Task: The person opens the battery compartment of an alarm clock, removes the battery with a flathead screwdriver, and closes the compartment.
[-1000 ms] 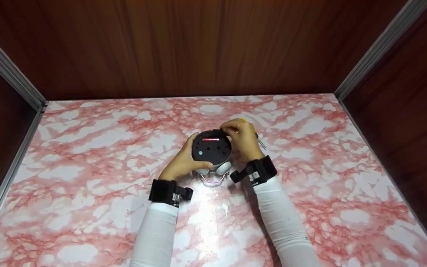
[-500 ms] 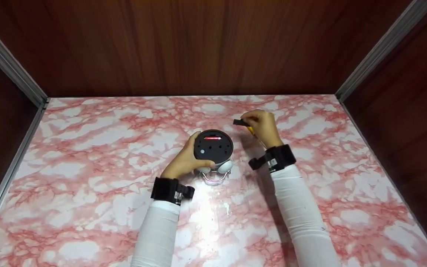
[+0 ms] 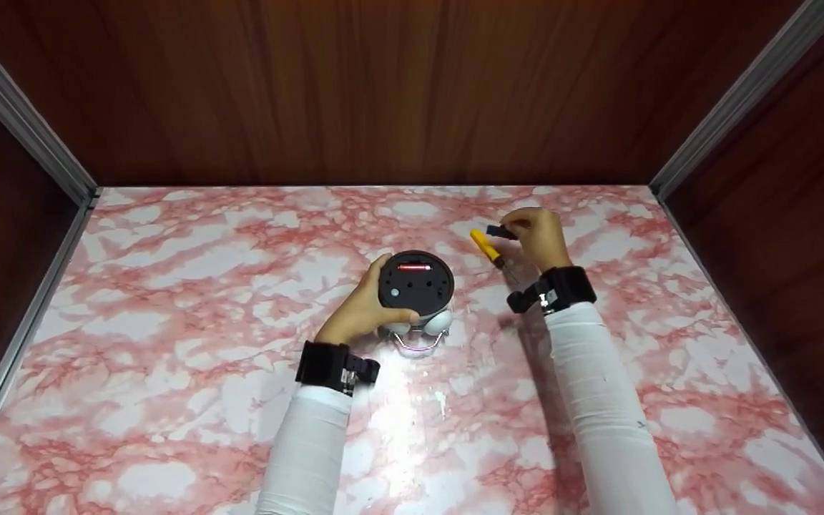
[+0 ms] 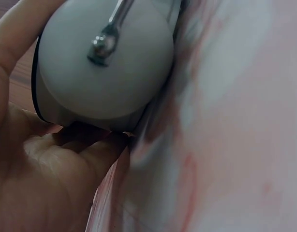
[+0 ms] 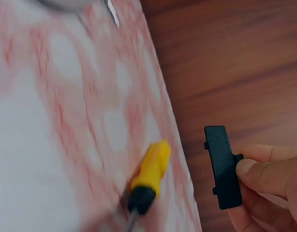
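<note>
A twin-bell alarm clock [image 3: 412,286] lies with its black back upward and its bells toward the person. In that back a red battery [image 3: 414,267] shows in its uncovered slot. My left hand [image 3: 365,307] grips the clock from the left, thumb over its lower edge; in the left wrist view, one grey-white bell [image 4: 107,63] fills the space beside the palm. My right hand [image 3: 542,232] pinches a small black battery cover [image 5: 222,166] by its tab, above the table. Below and left of that hand lies a screwdriver [image 3: 486,247] with a yellow handle.
The pink-and-white marbled tabletop [image 3: 204,300] is bounded by a dark wood panel [image 3: 383,93] at the back and others at the sides, with metal strips at the corners. The screwdriver's shaft points toward the person, near the right wrist camera.
My right hand has pulled the battery cover off the clock and carried it to the right, past the screwdriver, exposing the battery slot. My left hand keeps its grip on the clock.
</note>
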Tool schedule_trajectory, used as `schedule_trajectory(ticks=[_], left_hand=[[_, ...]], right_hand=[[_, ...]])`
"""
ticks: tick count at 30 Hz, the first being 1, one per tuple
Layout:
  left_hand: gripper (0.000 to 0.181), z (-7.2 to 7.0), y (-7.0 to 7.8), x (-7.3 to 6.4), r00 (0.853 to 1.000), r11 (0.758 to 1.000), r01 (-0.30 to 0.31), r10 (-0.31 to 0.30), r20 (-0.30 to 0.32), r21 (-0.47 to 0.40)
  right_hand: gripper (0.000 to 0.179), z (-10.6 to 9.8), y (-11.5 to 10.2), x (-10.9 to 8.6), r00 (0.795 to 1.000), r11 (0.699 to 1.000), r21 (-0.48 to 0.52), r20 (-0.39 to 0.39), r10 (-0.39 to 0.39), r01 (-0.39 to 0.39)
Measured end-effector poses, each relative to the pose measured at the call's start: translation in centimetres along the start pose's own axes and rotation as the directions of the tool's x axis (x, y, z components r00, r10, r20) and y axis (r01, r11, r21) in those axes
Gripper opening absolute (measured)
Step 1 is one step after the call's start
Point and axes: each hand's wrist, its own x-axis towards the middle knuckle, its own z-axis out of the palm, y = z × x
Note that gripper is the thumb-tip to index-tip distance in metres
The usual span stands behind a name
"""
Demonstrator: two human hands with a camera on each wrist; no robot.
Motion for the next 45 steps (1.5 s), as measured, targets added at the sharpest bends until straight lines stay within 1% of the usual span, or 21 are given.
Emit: schedule_trajectory(ticks=[3, 8, 12, 14, 18, 22, 25, 29, 33, 36, 45], left_hand=[[0.122, 0.1, 0.0, 0.0, 1.0, 1.0, -0.001, 0.001, 0.001, -0.007], [0.123, 0.2, 0.1, 0.1, 1.0, 1.0, 0.001, -0.001, 0.003, -0.012], [0.123, 0.2, -0.1, 0.1, 1.0, 1.0, -0.001, 0.001, 0.003, -0.015], [0.123, 0.2, -0.2, 0.2, 1.0, 1.0, -0.001, 0.001, 0.005, -0.011], [0.123, 0.2, -0.1, 0.2, 1.0, 1.0, -0.005, 0.005, 0.004, -0.01], [0.123, 0.2, 0.1, 0.1, 1.0, 1.0, -0.003, 0.002, -0.008, -0.019], [0.123, 0.3, 0.1, 0.2, 1.0, 1.0, 0.003, -0.003, -0.008, -0.021], [0.123, 0.3, 0.2, 0.2, 1.0, 1.0, 0.001, -0.001, -0.005, -0.023], [0.122, 0.1, 0.0, 0.2, 1.0, 0.999, -0.016, 0.016, -0.007, -0.036], [0.121, 0.0, -0.1, 0.2, 1.0, 0.999, -0.027, 0.027, -0.008, -0.041], [0.124, -0.1, 0.0, 0.0, 1.0, 0.999, 0.025, -0.025, -0.004, -0.02]], right_hand=[[0.013, -0.7, 0.9, 0.4, 1.0, 0.999, -0.031, -0.008, 0.02, -0.02], [0.012, -1.8, 2.0, 1.0, 0.999, 0.997, -0.075, -0.033, 0.008, -0.01], [0.013, -2.3, 2.9, 1.2, 1.0, 0.993, -0.113, -0.014, 0.01, -0.012], [0.013, -2.5, 3.3, 1.3, 1.0, 0.992, -0.122, -0.005, 0.023, -0.024], [0.014, -2.6, 3.7, 1.7, 0.999, 0.992, -0.116, 0.005, 0.043, -0.042], [0.014, -2.6, 4.1, 2.0, 0.998, 0.993, -0.114, 0.035, 0.043, -0.038], [0.014, -2.8, 4.8, 2.1, 0.997, 0.99, -0.138, 0.056, 0.044, -0.036], [0.013, -3.2, 6.0, 2.2, 0.996, 0.987, -0.148, 0.062, 0.067, -0.058], [0.012, -3.3, 6.7, 2.3, 0.993, 0.987, -0.136, 0.07, 0.092, -0.082], [0.011, -3.2, 6.9, 2.3, 0.992, 0.988, -0.134, 0.088, 0.095, -0.082], [0.013, -2.7, 7.6, 2.4, 0.987, 0.979, -0.179, 0.108, 0.12, -0.099]])
